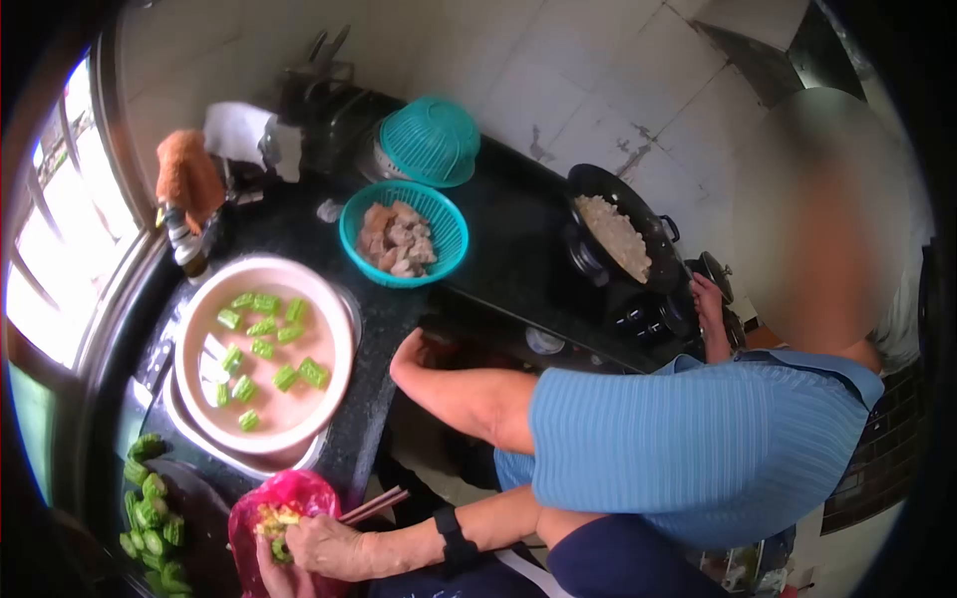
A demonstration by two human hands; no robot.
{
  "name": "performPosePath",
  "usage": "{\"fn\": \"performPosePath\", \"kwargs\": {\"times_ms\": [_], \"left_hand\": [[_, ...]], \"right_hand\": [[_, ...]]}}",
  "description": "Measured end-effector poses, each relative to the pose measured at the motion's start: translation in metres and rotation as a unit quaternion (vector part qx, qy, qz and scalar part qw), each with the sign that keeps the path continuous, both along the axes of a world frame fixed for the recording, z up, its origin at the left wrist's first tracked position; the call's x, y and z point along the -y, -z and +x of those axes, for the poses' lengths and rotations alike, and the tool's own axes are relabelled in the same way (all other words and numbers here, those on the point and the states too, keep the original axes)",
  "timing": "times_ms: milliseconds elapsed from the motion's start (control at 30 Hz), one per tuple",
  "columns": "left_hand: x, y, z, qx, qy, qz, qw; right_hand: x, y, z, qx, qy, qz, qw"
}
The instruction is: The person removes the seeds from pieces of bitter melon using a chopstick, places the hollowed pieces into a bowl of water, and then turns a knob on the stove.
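Observation:
At the bottom, my right hand [334, 548], with a black band on the wrist, is closed around a pair of chopsticks [375, 505] whose ends stick out to the right. Just beside it, my left hand [273, 572] grips a green bitter gourd piece [280, 550], largely covered by my fingers. Both hands are over a pink plastic bag [244, 533] holding a crumbly yellowish filling [276, 517]. More cut bitter gourd pieces [152, 513] lie heaped on a dark surface to the left. Others float in water in a pale basin [344, 344] beyond my hands.
A teal basket [351, 251] of meat chunks [399, 239] stands on the dark counter, with a teal colander [431, 140] behind. To the right, a co-worker in a blue shirt [698, 439] holds a wok [588, 179] of pale food on the stove; their other arm [469, 394] extends towards the counter edge.

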State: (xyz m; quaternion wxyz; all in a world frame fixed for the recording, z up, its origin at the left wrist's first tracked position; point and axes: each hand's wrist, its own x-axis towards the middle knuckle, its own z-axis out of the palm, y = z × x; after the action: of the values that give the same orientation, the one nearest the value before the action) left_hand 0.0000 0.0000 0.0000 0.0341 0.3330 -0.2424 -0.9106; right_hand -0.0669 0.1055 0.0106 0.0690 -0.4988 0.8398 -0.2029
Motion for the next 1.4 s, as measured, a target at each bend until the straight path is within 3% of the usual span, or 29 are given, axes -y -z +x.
{"fn": "performPosePath", "kwargs": {"times_ms": [67, 167, 433, 633, 767, 867, 967, 1067, 1300, 1400], "left_hand": [[0.007, -0.006, -0.003, 0.01, 0.035, -0.014, 0.999], [0.017, 0.001, 0.011, 0.02, 0.059, 0.032, 0.998], [0.042, 0.013, 0.017, 0.04, -0.006, 0.03, 0.999], [0.046, 0.012, 0.025, 0.024, -0.02, 0.069, 0.997], [0.038, 0.008, 0.026, 0.03, -0.017, 0.028, 0.999], [0.026, -0.009, 0.017, 0.139, -0.014, -0.163, 0.977], [0.014, -0.023, 0.011, 0.147, -0.057, -0.214, 0.964], [0.033, 0.026, 0.027, 0.125, -0.023, -0.216, 0.968], [0.022, -0.005, 0.01, 0.181, -0.043, -0.201, 0.962], [0.017, -0.009, 0.006, 0.191, -0.1, -0.253, 0.943]], "right_hand": [[0.002, 0.008, -0.008, 0.145, 0.017, -0.084, 0.986], [-0.013, -0.01, -0.014, 0.215, 0.006, -0.062, 0.975], [-0.017, -0.011, -0.025, 0.253, 0.027, -0.09, 0.963], [-0.015, -0.006, -0.024, 0.16, 0.016, -0.109, 0.981], [-0.012, -0.007, -0.021, 0.157, 0.021, -0.085, 0.984], [-0.006, -0.008, -0.017, 0.147, 0.009, -0.09, 0.985], [-0.001, -0.009, -0.015, 0.125, 0.005, -0.095, 0.988], [-0.001, -0.009, -0.014, 0.102, 0.004, -0.096, 0.99], [0.002, -0.007, -0.015, 0.047, -0.004, -0.099, 0.994], [0.001, -0.008, -0.014, 0.027, -0.005, -0.099, 0.995]]}}
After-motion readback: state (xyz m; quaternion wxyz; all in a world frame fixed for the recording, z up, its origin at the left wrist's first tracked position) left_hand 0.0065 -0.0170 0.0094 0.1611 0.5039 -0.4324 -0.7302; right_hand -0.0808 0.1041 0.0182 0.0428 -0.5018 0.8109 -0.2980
